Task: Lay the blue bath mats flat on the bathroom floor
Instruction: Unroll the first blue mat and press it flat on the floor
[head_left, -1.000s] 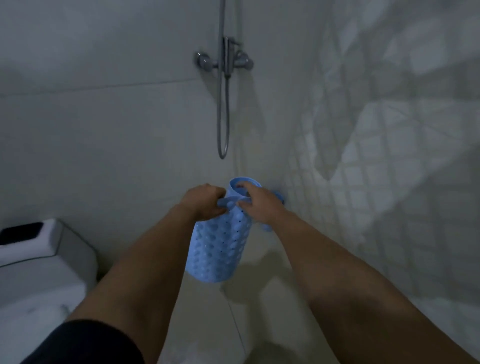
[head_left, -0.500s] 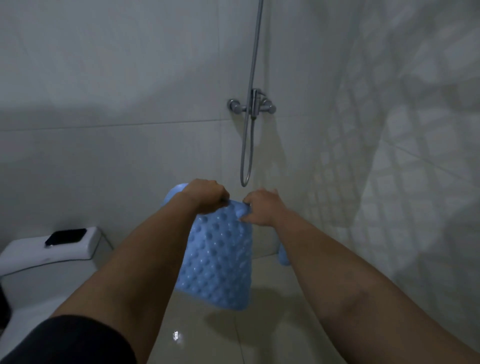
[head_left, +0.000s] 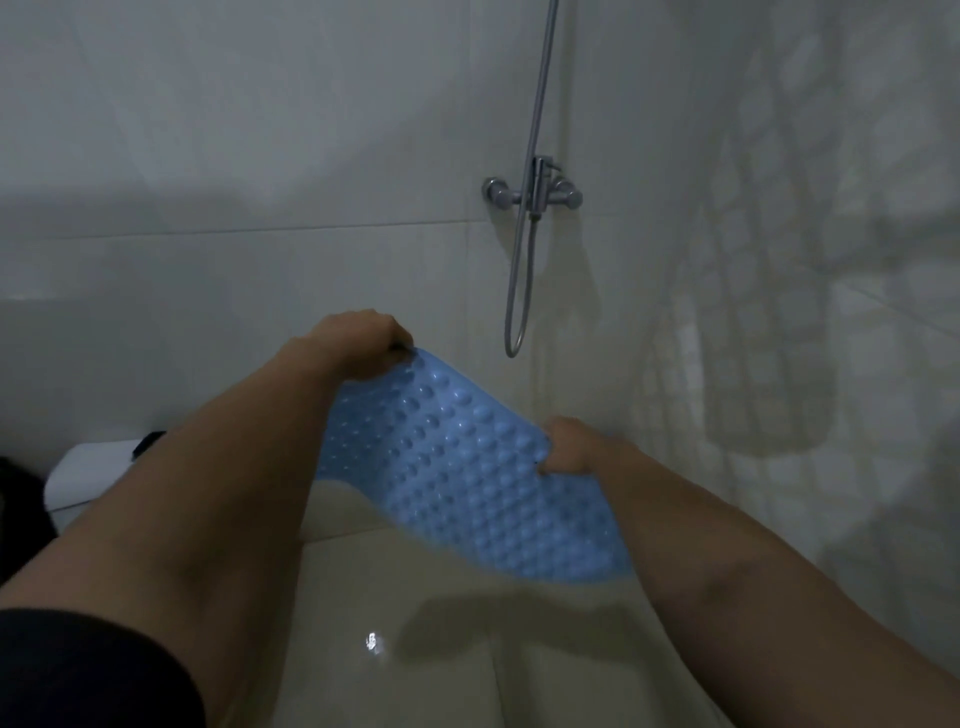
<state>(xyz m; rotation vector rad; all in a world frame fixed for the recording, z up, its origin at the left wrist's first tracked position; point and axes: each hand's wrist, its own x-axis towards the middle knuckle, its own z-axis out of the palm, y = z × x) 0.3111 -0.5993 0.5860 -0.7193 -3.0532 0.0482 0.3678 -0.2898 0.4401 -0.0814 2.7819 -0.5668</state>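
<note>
Now you hold the blue bath mat (head_left: 457, 457) in the air with both hands, spread between them above the floor (head_left: 441, 649), not on it. Your left hand (head_left: 358, 340) grips the mat's upper left corner, fingers curled over the edge. Your right hand (head_left: 569, 447) is lower and grips the right edge, fingers curled round it. Mat hangs tilted, higher at the left, bumpy side toward you, lower end sagging near the right forearm; its shadow falls on the glossy floor below. Shower mixer (head_left: 532, 192) sits on the tiled wall behind, with the hose (head_left: 519, 291) looping down beside the left hand. Toilet tank (head_left: 88, 473) is at far left, a dark object on its lid, too blurred to identify.
</note>
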